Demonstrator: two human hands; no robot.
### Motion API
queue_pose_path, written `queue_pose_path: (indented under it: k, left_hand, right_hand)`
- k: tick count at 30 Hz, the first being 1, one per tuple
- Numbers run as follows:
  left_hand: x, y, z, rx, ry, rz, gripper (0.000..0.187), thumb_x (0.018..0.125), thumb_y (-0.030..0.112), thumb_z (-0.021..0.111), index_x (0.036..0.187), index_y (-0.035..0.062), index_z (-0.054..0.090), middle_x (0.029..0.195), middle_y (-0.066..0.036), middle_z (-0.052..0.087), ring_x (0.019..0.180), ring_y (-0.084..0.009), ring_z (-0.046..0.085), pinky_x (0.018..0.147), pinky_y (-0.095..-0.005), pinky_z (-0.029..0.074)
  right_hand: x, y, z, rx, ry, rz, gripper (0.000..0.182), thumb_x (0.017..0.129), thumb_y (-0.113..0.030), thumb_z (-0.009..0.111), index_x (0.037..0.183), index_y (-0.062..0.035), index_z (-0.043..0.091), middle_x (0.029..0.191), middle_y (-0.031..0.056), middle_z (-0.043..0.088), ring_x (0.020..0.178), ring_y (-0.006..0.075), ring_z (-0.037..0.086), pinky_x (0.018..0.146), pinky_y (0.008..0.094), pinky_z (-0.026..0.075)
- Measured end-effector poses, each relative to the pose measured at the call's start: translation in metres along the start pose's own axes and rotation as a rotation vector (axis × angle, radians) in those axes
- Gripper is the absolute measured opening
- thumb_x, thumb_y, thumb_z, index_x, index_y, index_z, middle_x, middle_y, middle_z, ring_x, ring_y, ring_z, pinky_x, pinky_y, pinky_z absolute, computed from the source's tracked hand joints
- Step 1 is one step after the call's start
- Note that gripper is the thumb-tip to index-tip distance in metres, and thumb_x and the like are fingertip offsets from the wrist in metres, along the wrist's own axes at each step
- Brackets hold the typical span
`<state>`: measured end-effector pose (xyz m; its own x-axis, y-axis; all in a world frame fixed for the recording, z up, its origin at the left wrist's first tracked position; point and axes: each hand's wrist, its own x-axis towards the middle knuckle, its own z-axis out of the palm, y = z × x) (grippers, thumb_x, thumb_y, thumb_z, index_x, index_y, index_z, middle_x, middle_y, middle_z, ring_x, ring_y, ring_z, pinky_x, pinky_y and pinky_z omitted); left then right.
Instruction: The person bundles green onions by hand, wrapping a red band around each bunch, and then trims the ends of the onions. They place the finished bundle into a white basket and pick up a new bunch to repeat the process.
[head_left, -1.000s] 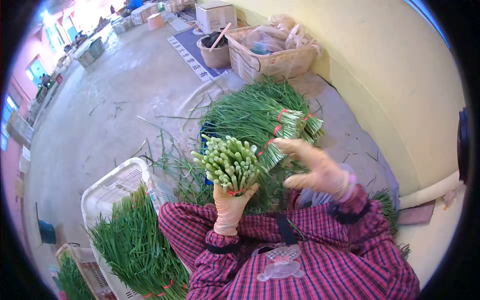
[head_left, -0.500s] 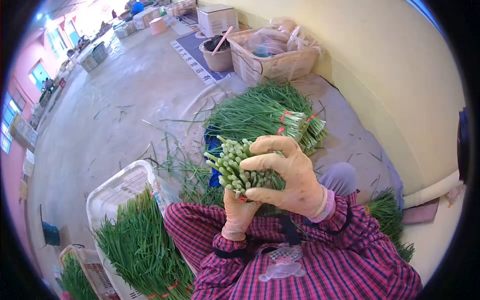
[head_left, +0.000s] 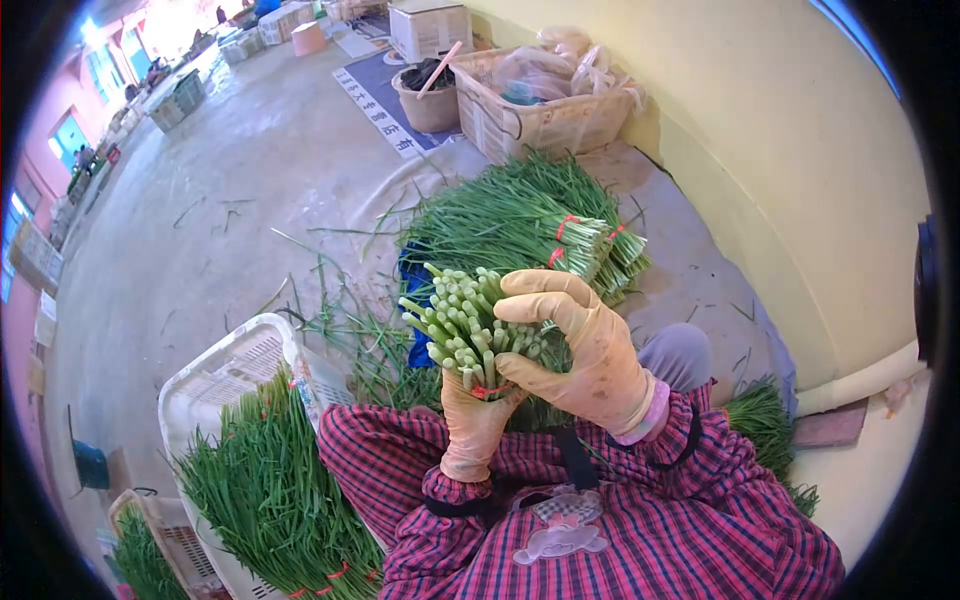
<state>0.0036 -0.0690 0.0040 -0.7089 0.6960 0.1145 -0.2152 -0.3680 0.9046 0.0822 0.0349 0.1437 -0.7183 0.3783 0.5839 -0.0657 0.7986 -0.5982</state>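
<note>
A bunch of garlic chives (head_left: pixel 462 322) stands in front of me with its pale green cut ends facing up. My left hand (head_left: pixel 472 432), in a light rubber glove, is wrapped round the lower part of this bunch, close to a red tie. From the right side, my gloved right hand (head_left: pixel 592 362) curls its fingers and thumb about the stem ends. Its thumb lies against the near stems. Most of the leaves are hidden below my hands. Just beyond lie tied chive bundles (head_left: pixel 520 215) with red bands, piled on a sheet.
At my left, a white plastic crate (head_left: pixel 225 350) is filled with chives, and a second crate (head_left: pixel 135 505) sits lower left. A basket of plastic bags (head_left: pixel 545 125) and a bucket (head_left: pixel 430 108) stand by the wall. Loose leaves litter the floor. More chives (head_left: pixel 762 425) lie at my right.
The view has shifted slightly. Both hands stay on the bunch. The red tie beside my left hand shows more plainly, and the right thumb sits a little higher.
</note>
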Motion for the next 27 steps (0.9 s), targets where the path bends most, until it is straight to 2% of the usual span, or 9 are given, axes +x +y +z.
queue_pose_path:
  k: [6,11,15,18,20,23,27]
  left_hand:
    - [-0.001,0.003,0.005,-0.070,-0.009,-0.039,0.082,0.069,-0.011,0.080,0.137,0.0084,0.038,0.131,-0.007,0.055,0.115,-0.0191,0.059,0.096,-0.0344,0.053]
    - [-0.002,0.001,0.007,-0.049,-0.023,-0.023,0.076,0.071,-0.009,0.080,0.134,0.0065,0.042,0.129,-0.008,0.057,0.113,-0.0185,0.060,0.094,-0.0340,0.053]
    - [-0.003,-0.001,0.007,-0.035,-0.039,-0.026,0.072,0.072,-0.008,0.081,0.131,0.0059,0.043,0.127,-0.008,0.058,0.112,-0.0175,0.060,0.094,-0.0333,0.053]
    - [-0.001,-0.009,0.006,-0.048,-0.046,-0.024,0.070,0.072,-0.007,0.081,0.129,0.0057,0.043,0.125,-0.007,0.059,0.111,-0.0170,0.060,0.094,-0.0326,0.053]
    - [-0.002,-0.011,0.005,-0.078,-0.050,-0.025,0.068,0.073,-0.007,0.080,0.128,0.0056,0.043,0.124,-0.007,0.059,0.111,-0.0170,0.060,0.094,-0.0323,0.052]
    - [0.000,-0.009,0.005,-0.010,-0.053,-0.003,0.067,0.072,-0.006,0.081,0.126,0.0053,0.044,0.123,-0.007,0.059,0.110,-0.0167,0.060,0.094,-0.0316,0.052]
    - [0.005,-0.012,0.005,0.077,-0.034,0.028,0.069,0.071,-0.005,0.082,0.127,0.0051,0.043,0.122,-0.007,0.059,0.110,-0.0164,0.059,0.095,-0.0321,0.050]
  right_hand:
    - [0.000,0.005,-0.007,0.019,-0.052,0.048,0.033,0.072,-0.011,0.078,0.101,-0.0087,0.063,0.113,0.0104,0.062,0.104,0.0284,0.062,0.087,0.0373,0.052]
    - [0.001,0.005,-0.015,-0.038,-0.146,0.058,0.022,0.070,-0.012,0.078,0.088,-0.0084,0.066,0.101,0.0094,0.062,0.094,0.0279,0.062,0.081,0.0368,0.052]
    - [0.000,0.004,-0.017,-0.073,-0.123,0.061,0.018,0.069,-0.012,0.077,0.083,-0.0090,0.067,0.096,0.0077,0.062,0.092,0.0272,0.061,0.080,0.0376,0.051]
    - [0.002,0.008,-0.020,-0.163,-0.112,-0.046,0.017,0.067,-0.010,0.077,0.082,-0.0099,0.067,0.094,0.0060,0.062,0.093,0.0264,0.061,0.082,0.0391,0.050]
    - [0.002,0.015,-0.021,-0.146,-0.091,-0.210,0.018,0.066,-0.009,0.076,0.082,-0.0107,0.067,0.095,0.0046,0.062,0.094,0.0260,0.061,0.084,0.0397,0.048]
    - [-0.005,0.020,-0.020,0.004,-0.076,-0.083,0.019,0.065,-0.007,0.076,0.082,-0.0105,0.067,0.094,0.0043,0.062,0.095,0.0265,0.060,0.085,0.0398,0.048]
    - [-0.004,0.020,-0.016,-0.036,-0.012,-0.085,0.017,0.068,-0.005,0.076,0.081,-0.0089,0.066,0.094,0.0055,0.061,0.095,0.0252,0.060,0.085,0.0369,0.048]
